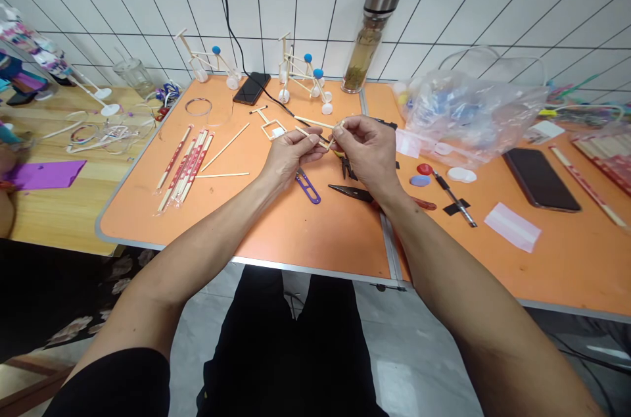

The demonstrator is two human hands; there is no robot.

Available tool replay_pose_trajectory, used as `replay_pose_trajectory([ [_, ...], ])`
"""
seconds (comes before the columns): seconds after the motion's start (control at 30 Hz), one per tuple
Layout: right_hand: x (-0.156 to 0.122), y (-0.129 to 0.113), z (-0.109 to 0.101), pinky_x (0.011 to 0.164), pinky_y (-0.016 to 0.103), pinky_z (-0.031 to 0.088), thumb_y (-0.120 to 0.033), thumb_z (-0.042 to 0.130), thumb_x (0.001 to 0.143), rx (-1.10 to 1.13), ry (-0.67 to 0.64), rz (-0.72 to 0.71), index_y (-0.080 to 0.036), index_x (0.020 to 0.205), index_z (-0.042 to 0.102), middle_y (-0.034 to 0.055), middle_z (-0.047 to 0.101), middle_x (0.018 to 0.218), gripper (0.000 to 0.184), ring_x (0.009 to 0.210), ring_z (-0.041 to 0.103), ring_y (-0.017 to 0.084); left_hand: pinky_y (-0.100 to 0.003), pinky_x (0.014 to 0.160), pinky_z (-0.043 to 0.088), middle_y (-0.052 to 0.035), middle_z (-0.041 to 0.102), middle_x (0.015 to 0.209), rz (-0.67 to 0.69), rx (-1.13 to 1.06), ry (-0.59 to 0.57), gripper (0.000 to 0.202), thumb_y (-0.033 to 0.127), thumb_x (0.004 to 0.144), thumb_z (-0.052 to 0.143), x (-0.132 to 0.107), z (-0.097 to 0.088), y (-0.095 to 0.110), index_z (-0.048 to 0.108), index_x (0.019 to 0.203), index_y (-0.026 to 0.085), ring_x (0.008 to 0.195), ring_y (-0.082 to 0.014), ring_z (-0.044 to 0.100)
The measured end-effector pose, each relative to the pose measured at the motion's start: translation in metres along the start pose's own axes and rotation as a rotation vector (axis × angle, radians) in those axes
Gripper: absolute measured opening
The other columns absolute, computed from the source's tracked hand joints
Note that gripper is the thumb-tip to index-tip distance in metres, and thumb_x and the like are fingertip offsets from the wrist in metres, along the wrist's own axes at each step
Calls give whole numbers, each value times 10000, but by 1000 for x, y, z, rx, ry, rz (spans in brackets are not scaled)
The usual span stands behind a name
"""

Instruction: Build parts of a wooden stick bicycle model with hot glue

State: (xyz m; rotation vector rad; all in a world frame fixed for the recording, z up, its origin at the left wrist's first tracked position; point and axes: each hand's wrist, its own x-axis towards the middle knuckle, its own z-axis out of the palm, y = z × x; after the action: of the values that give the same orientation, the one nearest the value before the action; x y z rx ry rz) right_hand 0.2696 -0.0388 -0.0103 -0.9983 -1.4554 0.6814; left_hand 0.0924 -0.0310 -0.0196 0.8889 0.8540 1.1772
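My left hand [290, 152] is closed in a pinch on the end of a thin wooden stick. Opposite it, my right hand [367, 147] pinches the place where several sticks meet; a longer wooden stick [315, 122] runs out leftward from there. Whether the sticks are joined is hidden by my fingers. Just beyond my left hand lies a small stick frame [270, 124]. Purple-handled thread snips [309, 187] rest below my hands, and scissors with a dark blade [351, 192] lie partly under my right wrist.
Wrapped chopsticks [190, 164] and loose sticks [225, 147] lie left. Behind stand stick models [300, 72], a phone [251, 88] and a glass tea bottle [367, 49]. Rightward are a plastic bag [463, 108], bottle caps [462, 175], a pen [456, 200] and another phone [541, 179].
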Motion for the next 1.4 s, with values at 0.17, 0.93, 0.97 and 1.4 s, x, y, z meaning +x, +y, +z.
replay_pose_trajectory([
  [0.17, 1, -1, -2, 688, 300, 594, -495, 874, 942, 11, -15, 6, -247, 825, 723, -10, 727, 754, 313, 704, 735, 168, -206, 786, 656, -17, 839, 846, -21, -20, -5, 105, 194, 977, 834, 0, 0, 2, 808, 1074, 167, 791, -123, 834],
  [0.93, 9, 0, -12, 632, 242, 618, -586, 976, 839, 132, -191, 233, -229, 820, 722, 5, 750, 737, 439, 646, 707, 133, -320, 932, 615, -58, 808, 1116, 284, 388, 49, 399, 215, 802, 867, 7, -11, 13, 748, 1184, 226, 997, -183, 749],
  [0.97, 9, 0, -12, 633, 246, 618, -593, 977, 840, 128, -214, 239, -229, 821, 723, 10, 756, 744, 445, 648, 709, 135, -308, 897, 611, -56, 811, 1110, 267, 382, 40, 366, 237, 811, 862, 5, -10, 17, 755, 1160, 229, 973, -178, 744],
  [1.4, 1, -5, -7, 496, 243, 528, -665, 989, 803, 106, -390, 320, -223, 792, 729, 9, 725, 618, 513, 521, 649, 137, -259, 646, 447, -20, 740, 700, 286, 800, -169, 113, 171, 870, 721, -4, -9, 29, 778, 775, 191, 653, -146, 624],
])
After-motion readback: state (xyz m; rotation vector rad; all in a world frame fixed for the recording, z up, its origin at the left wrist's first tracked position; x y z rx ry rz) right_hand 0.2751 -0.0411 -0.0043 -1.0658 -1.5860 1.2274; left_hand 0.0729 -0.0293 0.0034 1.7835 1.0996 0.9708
